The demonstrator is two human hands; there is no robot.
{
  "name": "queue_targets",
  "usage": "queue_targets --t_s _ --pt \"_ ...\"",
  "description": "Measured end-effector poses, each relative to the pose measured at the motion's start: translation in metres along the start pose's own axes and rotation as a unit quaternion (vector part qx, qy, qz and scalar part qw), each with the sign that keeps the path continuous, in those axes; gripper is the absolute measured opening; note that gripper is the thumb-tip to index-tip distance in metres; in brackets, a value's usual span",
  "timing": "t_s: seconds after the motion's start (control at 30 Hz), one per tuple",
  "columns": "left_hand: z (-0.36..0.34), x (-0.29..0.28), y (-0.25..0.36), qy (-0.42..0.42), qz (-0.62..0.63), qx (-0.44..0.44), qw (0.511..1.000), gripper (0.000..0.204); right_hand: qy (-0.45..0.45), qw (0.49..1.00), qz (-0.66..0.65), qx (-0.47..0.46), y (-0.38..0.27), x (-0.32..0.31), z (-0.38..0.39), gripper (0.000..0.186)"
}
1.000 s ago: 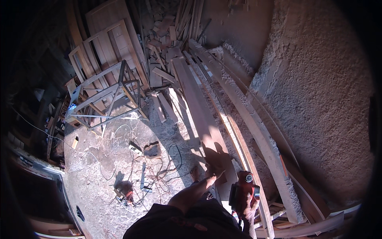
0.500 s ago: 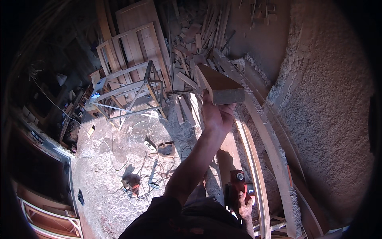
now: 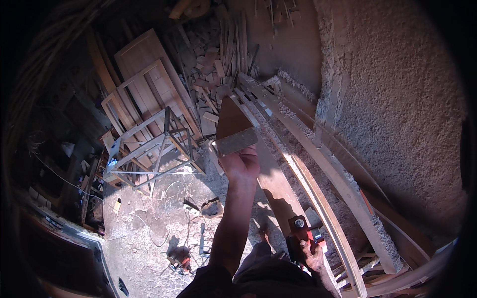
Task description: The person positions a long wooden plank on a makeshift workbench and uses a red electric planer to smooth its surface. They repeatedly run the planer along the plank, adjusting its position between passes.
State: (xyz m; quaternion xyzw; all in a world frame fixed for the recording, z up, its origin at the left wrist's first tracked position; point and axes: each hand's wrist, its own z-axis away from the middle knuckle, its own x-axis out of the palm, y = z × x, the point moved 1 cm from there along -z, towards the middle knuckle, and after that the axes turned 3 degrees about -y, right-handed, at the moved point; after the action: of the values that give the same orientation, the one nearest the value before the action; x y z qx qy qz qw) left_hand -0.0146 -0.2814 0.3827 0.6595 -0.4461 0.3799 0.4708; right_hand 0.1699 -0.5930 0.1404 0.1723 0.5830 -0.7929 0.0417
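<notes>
My left hand is raised in the middle of the view, its fingers wrapped around a wooden board from below. The board's squared end faces me, and its long side runs away toward the woodpile. Lower right, my right hand grips a red and black electric planer. That tool rests over a wide plank, on which a dark shadow falls. Part of the planer's underside is hidden.
Long timbers run along the rough wall at right. A metal frame stand and leaning door panels stand at far left. Scrap wood is heaped behind. A corded tool and cables lie on the floor.
The view has turned, so the surroundings sit differently. My left hand and the board now appear further left and lower, with the board tilted the other way. The right hand stays on the planer.
</notes>
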Motion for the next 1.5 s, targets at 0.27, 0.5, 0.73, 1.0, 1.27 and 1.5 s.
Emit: queue_targets --t_s 0.27,0.5,0.73,1.0,1.27,1.5 --pt "-0.004 0.003 -0.001 -0.014 0.011 -0.013 1.000 0.033 -0.021 0.997 0.056 0.050 0.005 0.001 -0.007 0.063" --pt "-0.002 0.011 -0.002 -0.028 -0.019 -0.009 0.999 0.033 0.008 1.000 0.016 -0.006 0.003 0.006 -0.012 0.063" --pt "0.003 0.021 -0.028 0.034 0.011 0.003 0.999 0.033 -0.011 0.999 0.027 0.018 0.013 0.003 -0.014 0.056" --pt "0.002 0.020 -0.030 0.047 0.003 0.011 0.999 0.034 -0.012 1.000 0.008 -0.001 0.031 -0.005 -0.019 0.044" --pt "0.031 -0.086 -0.017 0.009 0.010 -0.194 0.981 0.036 0.020 0.999 -0.038 -0.021 0.070 -0.014 -0.018 0.036" --pt "0.163 -0.288 -0.083 0.239 -0.461 -0.295 0.803 0.063 0.053 0.992 -0.079 0.079 0.093 -0.032 0.001 0.038"
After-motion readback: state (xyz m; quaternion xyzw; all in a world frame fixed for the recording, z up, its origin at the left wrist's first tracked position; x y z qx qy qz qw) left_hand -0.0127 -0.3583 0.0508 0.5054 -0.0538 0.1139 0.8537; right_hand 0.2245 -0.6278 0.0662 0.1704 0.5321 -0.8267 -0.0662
